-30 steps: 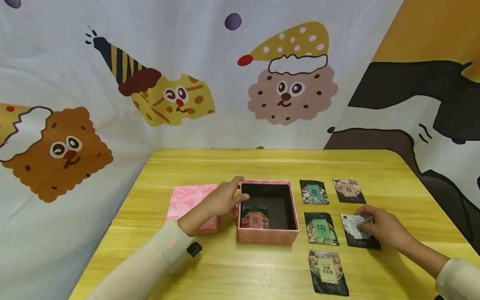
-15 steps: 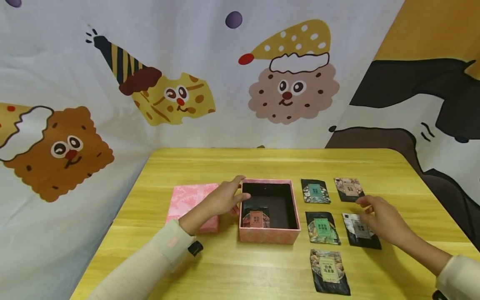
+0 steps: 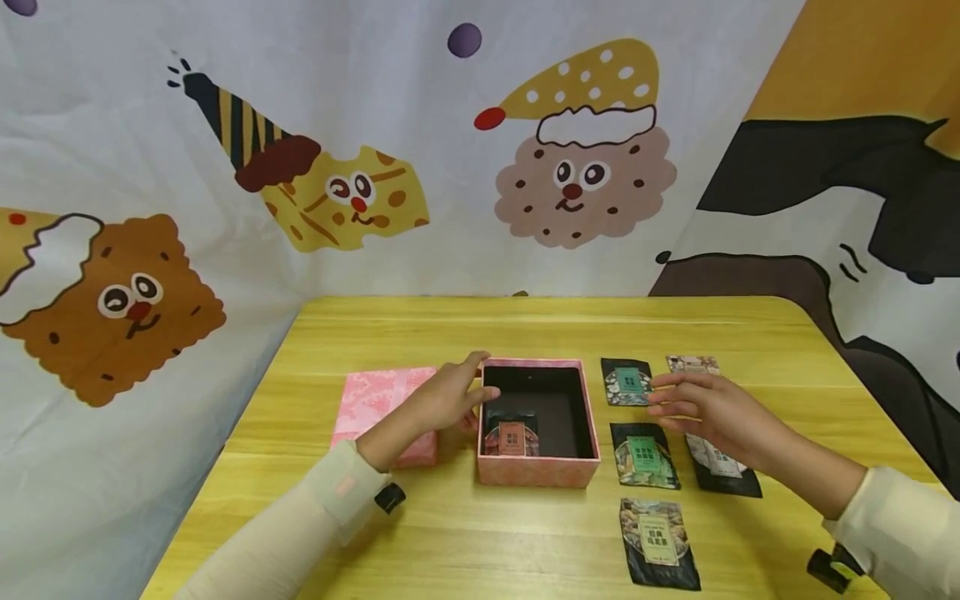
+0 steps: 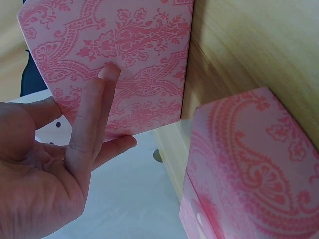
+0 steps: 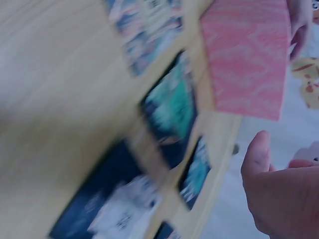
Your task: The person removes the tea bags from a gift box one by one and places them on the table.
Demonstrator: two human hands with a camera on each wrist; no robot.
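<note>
My left hand (image 3: 447, 396) holds the open pink box (image 3: 537, 473) by its left wall, thumb over the rim. In the left wrist view, fingers (image 4: 89, 119) lie along its patterned outer wall. Inside the dark box sits one black pouch with a red label (image 3: 512, 437). My right hand (image 3: 723, 417) is raised over the pouches with its fingers stretched out, holding nothing. Its fingertips are by the teal-labelled pouch (image 3: 624, 382). Partly hidden under it are the pouch with a beige label (image 3: 692, 363) and the grey-labelled one (image 3: 731, 471).
A pink lid (image 3: 371, 404) lies left of the box, partly behind the left arm. The green-labelled pouch (image 3: 643, 457) and a yellow-labelled pouch (image 3: 656, 542) lie to the box's right on the wooden table (image 3: 450, 542). A cartoon-printed cloth (image 3: 450, 267) hangs behind.
My right hand has let go of the grey-labelled pouch, lifted, and moved left and up toward the teal-labelled pouch. The left hand and box stay put.
</note>
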